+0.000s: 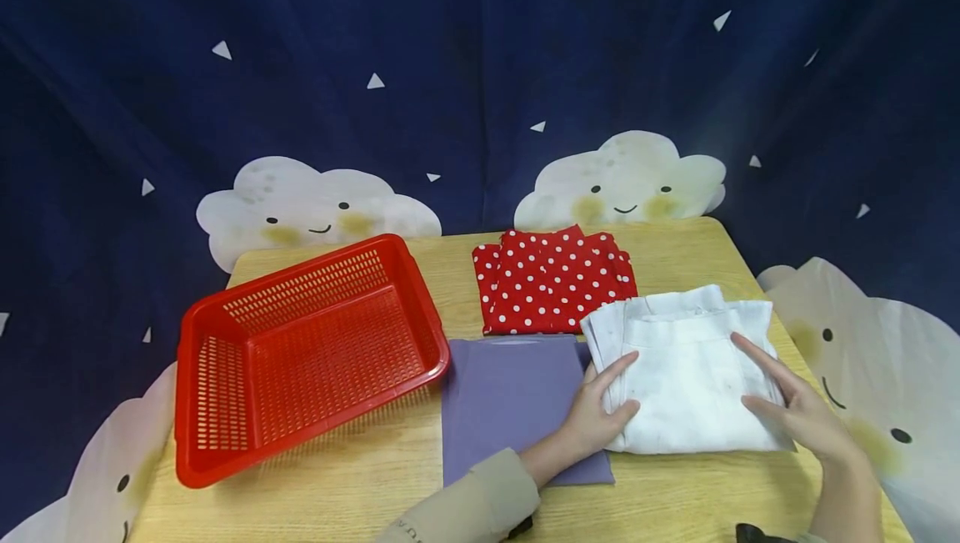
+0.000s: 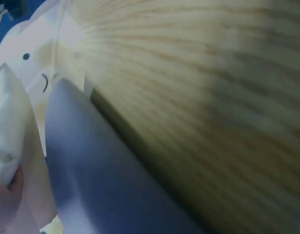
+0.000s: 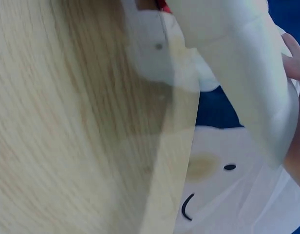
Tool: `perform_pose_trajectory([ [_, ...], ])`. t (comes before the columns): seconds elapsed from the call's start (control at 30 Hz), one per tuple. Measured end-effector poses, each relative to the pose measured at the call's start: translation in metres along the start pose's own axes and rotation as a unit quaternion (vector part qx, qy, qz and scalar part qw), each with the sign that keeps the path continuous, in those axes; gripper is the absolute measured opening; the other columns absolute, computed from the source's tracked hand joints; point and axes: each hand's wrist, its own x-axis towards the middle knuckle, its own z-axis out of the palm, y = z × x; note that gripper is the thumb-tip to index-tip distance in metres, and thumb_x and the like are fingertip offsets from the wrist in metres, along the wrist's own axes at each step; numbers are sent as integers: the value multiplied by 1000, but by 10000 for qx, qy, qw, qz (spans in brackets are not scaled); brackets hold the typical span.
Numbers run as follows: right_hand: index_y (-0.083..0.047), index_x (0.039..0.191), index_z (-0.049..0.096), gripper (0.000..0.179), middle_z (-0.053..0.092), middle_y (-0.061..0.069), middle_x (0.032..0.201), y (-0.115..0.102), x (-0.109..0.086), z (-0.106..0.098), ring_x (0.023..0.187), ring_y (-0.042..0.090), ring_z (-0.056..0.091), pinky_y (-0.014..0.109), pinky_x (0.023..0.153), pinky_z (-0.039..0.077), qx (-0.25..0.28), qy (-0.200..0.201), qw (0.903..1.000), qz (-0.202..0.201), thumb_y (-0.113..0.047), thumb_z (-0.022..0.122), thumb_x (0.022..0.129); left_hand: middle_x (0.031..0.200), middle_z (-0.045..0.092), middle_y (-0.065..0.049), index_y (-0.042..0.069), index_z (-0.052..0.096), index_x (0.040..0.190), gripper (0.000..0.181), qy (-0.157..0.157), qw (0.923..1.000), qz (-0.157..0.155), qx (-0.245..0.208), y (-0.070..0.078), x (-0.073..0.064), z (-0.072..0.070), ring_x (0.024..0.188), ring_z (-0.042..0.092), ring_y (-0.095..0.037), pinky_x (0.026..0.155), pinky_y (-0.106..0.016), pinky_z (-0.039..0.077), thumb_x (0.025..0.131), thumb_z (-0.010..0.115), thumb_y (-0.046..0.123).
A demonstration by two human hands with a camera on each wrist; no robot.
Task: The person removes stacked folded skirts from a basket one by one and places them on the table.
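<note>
A folded white cloth (image 1: 690,384), layered with a seam across its upper part, lies at the right of the table in the head view. At its left edge my left hand (image 1: 596,414) grips it, thumb and index finger on top and the other fingers hidden. My right hand (image 1: 806,414) holds the opposite edge the same way. A folded purple cloth (image 1: 510,401) lies flat just left of the white one, partly under my left forearm. Behind them sits a folded red cloth with white dots (image 1: 555,284), its right corner overlapped by the white cloth.
On the left of the wooden table (image 1: 360,493) stands a red plastic basket (image 1: 311,434) with slotted walls and nothing inside. Its right rim comes close to the purple cloth. A dark blue curtain (image 1: 450,51) with smiling clouds hangs behind and around the table.
</note>
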Motion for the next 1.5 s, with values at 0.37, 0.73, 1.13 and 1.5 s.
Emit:
perform_pose_trajectory([
  [0.37,-11,146,21,69,16,-16,150,23,-17,-6,128,-16,7,6,100,-3,-17,5,9991,418,0,55,88,135,38,-12,17,43,137,64,-226,9991,-134,346,-10,-2,26,122,39,-13,96,-25,39,78,63,0],
  [0.73,-9,147,16,70,13,-26,146,47,-22,-5,125,-20,4,20,106,-12,132,-219,9988,419,2,53,88,135,38,-10,22,43,137,66,-354,9965,-649,378,-22,-7,48,122,39,-15,94,-28,39,78,65,3],
  [1.13,-6,145,20,72,17,-33,141,61,-23,-7,123,-22,7,-5,90,4,-404,-91,9990,188,6,56,84,132,39,-7,30,44,135,66,-397,9842,-1711,199,-18,-6,55,121,39,-15,94,-29,38,77,69,11],
  [1.5,-17,147,15,74,11,-39,134,77,-23,-3,133,-4,-8,40,109,-11,5,-217,9934,1129,-7,57,87,126,45,-1,33,53,125,61,109,9570,-2881,-330,-20,-1,59,115,43,-13,94,-28,36,73,74,10],
])
